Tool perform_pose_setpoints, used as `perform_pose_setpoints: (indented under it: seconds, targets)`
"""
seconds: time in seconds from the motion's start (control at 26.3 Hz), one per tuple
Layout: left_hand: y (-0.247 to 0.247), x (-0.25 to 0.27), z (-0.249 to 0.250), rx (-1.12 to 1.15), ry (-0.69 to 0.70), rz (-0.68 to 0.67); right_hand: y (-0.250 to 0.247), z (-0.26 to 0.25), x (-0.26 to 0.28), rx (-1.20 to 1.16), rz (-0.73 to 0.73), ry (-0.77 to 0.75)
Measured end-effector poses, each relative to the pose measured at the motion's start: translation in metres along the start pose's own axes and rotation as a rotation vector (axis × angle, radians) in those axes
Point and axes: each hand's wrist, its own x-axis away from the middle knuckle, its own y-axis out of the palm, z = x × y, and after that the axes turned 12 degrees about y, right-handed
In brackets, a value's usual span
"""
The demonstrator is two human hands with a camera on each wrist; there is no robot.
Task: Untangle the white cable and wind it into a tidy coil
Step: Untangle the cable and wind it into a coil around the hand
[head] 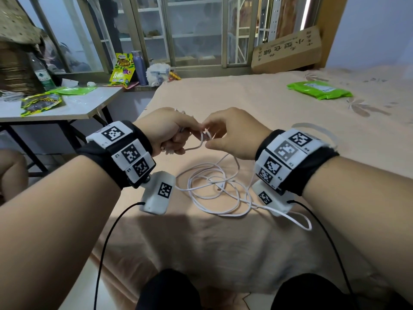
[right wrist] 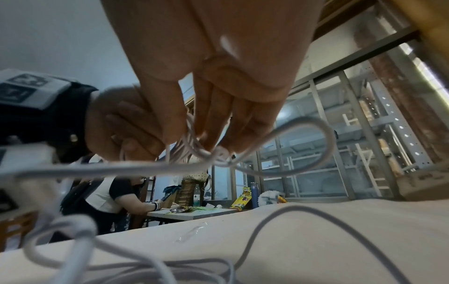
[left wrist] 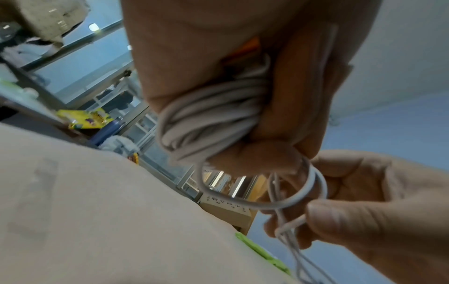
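The white cable (head: pixel 214 189) lies in loose tangled loops on the peach bedsheet (head: pixel 290 113), and one strand rises to my hands. My left hand (head: pixel 172 135) is curled round a small wound bundle of the cable (left wrist: pixel 209 117). Close beside it, my right hand (head: pixel 223 135) pinches a loop of the same cable (right wrist: pixel 206 151) between thumb and fingertips. Both hands are held above the bed, almost touching. More cable loops (right wrist: pixel 145 269) lie on the sheet below my right wrist.
A green packet (head: pixel 319 89) lies on the bed at the far right. A cardboard box (head: pixel 288 50) leans by the window. A folding table (head: pixel 73 104) with snack bags and a bottle stands at left. Another person (right wrist: pixel 116 196) sits at that table.
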Motion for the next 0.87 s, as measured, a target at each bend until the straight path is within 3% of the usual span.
perform_pose_setpoints:
  seconds: [0.11,0.23,0.46,0.68,0.87]
  targets:
    - [-0.006,-0.001,-0.006,-0.062,-0.011,0.035,-0.004,0.005,-0.002,-0.234,0.030,0.095]
    - [-0.007,0.002,-0.006,-0.047,-0.024,-0.024,-0.006,0.010,-0.003,-0.482,0.082,0.231]
    - [-0.002,0.003,0.007,0.086,0.073,-0.013,-0.004,-0.007,0.005,-0.664,-0.013,0.132]
    - [-0.007,0.001,0.011,0.148,0.093,0.049,-0.002,-0.006,0.006,-0.486,0.033,0.064]
    - [-0.007,0.000,0.011,0.184,0.127,0.105,0.001,-0.003,0.007,-0.048,0.015,-0.011]
